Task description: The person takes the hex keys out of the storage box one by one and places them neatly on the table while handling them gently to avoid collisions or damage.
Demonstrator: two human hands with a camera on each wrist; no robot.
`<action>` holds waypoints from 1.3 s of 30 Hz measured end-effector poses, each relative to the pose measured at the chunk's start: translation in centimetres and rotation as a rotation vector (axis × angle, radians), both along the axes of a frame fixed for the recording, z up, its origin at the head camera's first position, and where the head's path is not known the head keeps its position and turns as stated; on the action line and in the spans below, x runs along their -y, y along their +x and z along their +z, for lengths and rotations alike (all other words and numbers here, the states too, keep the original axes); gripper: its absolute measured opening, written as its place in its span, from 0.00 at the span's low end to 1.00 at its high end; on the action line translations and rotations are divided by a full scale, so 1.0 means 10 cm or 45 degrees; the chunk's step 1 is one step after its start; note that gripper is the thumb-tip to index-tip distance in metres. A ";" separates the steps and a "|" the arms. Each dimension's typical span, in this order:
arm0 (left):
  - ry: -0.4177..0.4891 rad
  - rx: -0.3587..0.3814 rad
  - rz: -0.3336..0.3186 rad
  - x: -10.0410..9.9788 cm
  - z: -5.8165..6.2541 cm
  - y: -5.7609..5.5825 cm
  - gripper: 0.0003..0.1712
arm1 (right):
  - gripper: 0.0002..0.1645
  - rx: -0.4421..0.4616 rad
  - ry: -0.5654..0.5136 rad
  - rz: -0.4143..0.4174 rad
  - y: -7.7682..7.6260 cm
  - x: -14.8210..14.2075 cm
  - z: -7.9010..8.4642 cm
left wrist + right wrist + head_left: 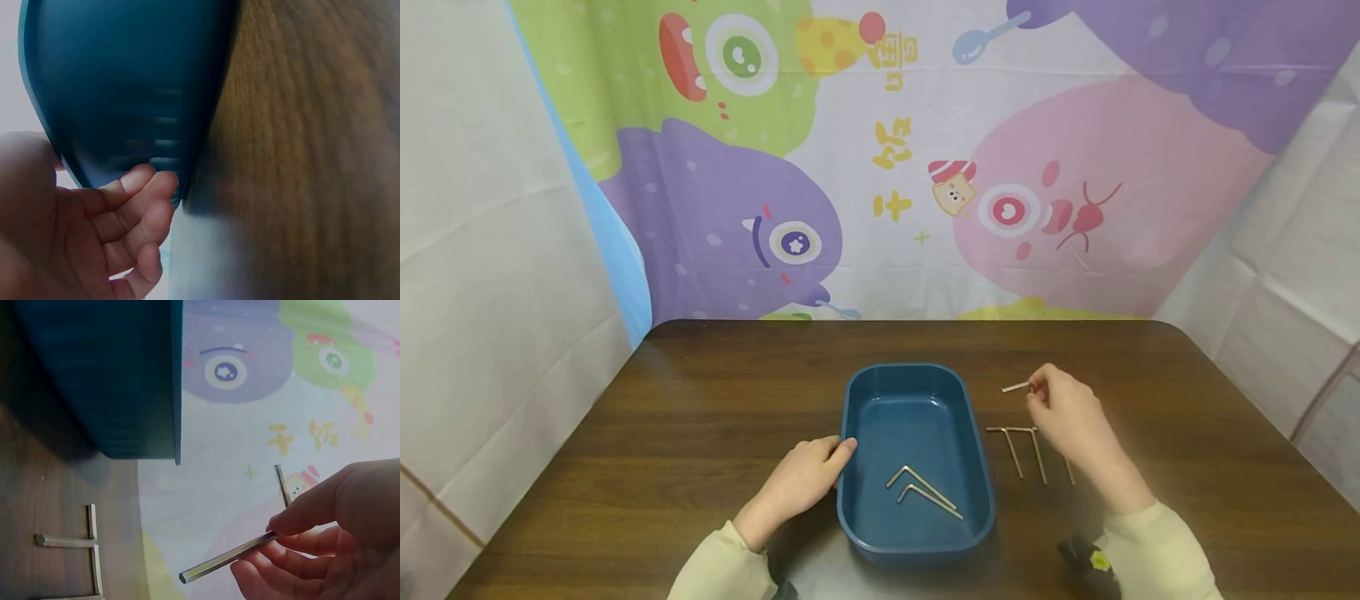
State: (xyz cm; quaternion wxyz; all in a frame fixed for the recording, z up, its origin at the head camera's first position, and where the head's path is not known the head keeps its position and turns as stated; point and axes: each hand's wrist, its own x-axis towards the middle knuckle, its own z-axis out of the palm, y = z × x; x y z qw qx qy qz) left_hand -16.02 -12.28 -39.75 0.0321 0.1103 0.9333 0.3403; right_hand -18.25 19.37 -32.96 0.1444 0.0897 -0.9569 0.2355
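A blue rectangular plastic bin [917, 417] stands on the table. My left hand [808, 471] holds its left side, with the thumb over the rim and the curled fingers [140, 212] against the outer wall. Two L-shaped hex keys [931, 493] lie on the bin's floor, toward the near end. To the right of the bin, my right hand [1071, 412] pinches another hex key [228, 556] between thumb and fingers, raised above the table. Below that hand, several more hex keys [1013, 454] lie in a row on the table, one partly hidden by the wrist.
The dark wooden table [722, 392] reaches back to a hanging cloth [887, 275] printed with cartoon monsters. Pale fabric panels [505, 250] close off both sides. A dark object with a yellow mark [1093, 560] shows beside the right sleeve.
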 end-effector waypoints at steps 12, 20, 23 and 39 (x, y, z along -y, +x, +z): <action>0.001 0.000 0.005 0.00 0.01 0.00 0.21 | 0.08 0.121 0.040 -0.023 -0.07 -0.17 -0.04; 0.009 0.006 0.013 0.00 0.01 0.01 0.21 | 0.07 0.202 0.064 -0.044 -0.14 -0.32 -0.15; 0.010 0.005 0.011 0.00 0.01 0.01 0.21 | 0.09 0.269 0.069 -0.050 -0.17 -0.38 -0.18; 0.013 0.008 0.006 0.00 0.01 0.01 0.21 | 0.06 0.560 0.064 -0.084 -0.24 -0.62 -0.36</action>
